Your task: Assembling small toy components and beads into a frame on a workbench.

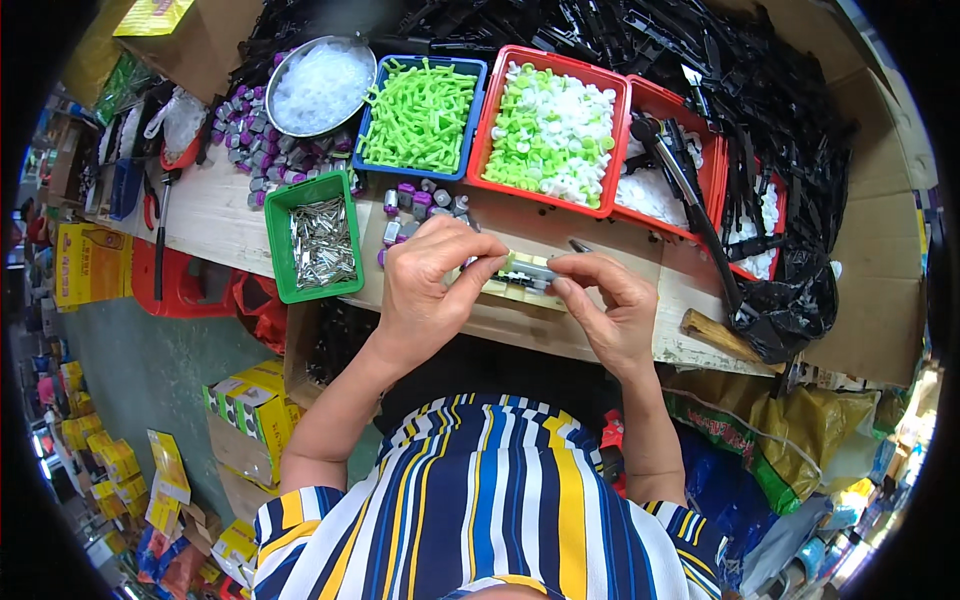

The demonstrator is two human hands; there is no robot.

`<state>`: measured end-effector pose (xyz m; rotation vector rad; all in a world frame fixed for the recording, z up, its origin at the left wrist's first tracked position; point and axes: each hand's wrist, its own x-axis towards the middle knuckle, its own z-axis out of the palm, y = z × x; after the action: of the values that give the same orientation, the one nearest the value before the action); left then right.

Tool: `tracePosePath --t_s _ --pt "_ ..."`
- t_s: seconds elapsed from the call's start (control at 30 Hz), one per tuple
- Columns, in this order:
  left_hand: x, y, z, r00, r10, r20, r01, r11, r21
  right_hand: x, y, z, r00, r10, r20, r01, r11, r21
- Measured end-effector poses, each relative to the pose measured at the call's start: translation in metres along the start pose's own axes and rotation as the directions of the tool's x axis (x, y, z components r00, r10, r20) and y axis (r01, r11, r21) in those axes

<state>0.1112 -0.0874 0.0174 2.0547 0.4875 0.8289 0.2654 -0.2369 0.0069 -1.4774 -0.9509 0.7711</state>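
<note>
A small grey and black part [528,276] lies in a pale cream block [530,296] near the front edge of the bench. My left hand [432,280] is closed in a pinch at the part's left end. A speck of green shows by those fingertips, but what they hold is too small to make out. From the other side, my right hand [612,305] pinches the part's right end between thumb and fingers. Just behind the block are loose grey and purple pieces [420,203] and a dark pointed tool tip [579,245].
Behind my hands stand a green bin of metal pins [320,245], a blue bin of green plastic pieces [418,115], a red bin of white and green caps [550,130] and a bowl of clear pieces [322,85]. Black parts [660,45] heap up behind. A wooden-handled tool [720,335] lies right.
</note>
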Motion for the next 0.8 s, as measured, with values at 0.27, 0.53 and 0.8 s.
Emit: tracePosePath --t_s 0.27,0.53,0.8 --pt "-0.004 -0.001 0.003 0.996 0.064 -0.058 -0.062 0.997 0.046 0.007 -0.012 0.006 0.905 -0.4 0.146 0.397 0.668 -0.63" --pt "-0.009 -0.007 0.004 0.973 0.226 -0.054 -0.217 0.966 0.14 0.008 -0.016 0.001 0.946 -0.284 0.16 0.324 0.772 -0.546" --pt "-0.012 -0.019 0.008 0.938 0.345 -0.039 -0.337 0.932 0.133 0.007 -0.015 -0.006 0.963 -0.206 0.172 0.263 0.847 -0.461"
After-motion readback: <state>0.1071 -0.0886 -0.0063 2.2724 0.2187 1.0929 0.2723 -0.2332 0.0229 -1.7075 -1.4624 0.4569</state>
